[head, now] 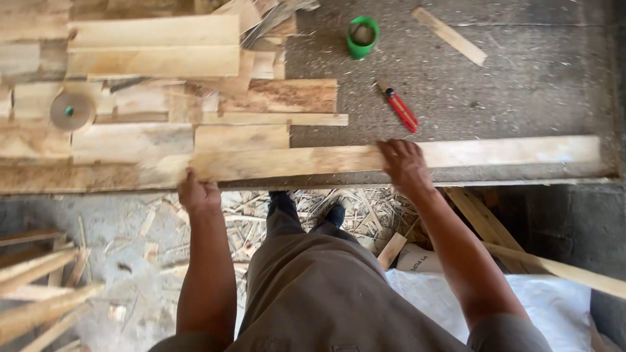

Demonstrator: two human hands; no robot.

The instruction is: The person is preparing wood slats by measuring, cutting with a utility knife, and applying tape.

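- The long pale plank (339, 160) lies across the near edge of the grey workbench (521, 85), running from nine o'clock to three o'clock in the view.
- The left hand (197, 193) sits at the plank's near edge, toward seven o'clock of the bench; its fingers are curled in against the wood, but whether they truly clamp the edge cannot be told.
- The right hand (404, 166) lies palm down on top of the plank, just right of centre, fingers spread flat and pressing, closed around nothing.
- A stack of short wooden boards (156, 85) covers the bench from nine to eleven o'clock, touching the plank's far side.
- A round cardboard-coloured disc with a green centre (72, 109) rests on those boards at ten o'clock.
- A green cup (362, 37) stands at twelve o'clock, well apart from both hands.
- A red-handled tool (400, 108) lies near one o'clock, just beyond the right hand.
- A loose thin slat (448, 35) lies at one o'clock, tilted.
- Below the bench, a white sack with dark printed lettering (495, 293) lies at five o'clock, beside the person's trousers (326, 287).
- Wood scraps and shavings (156, 228) litter the floor from six to eight o'clock.
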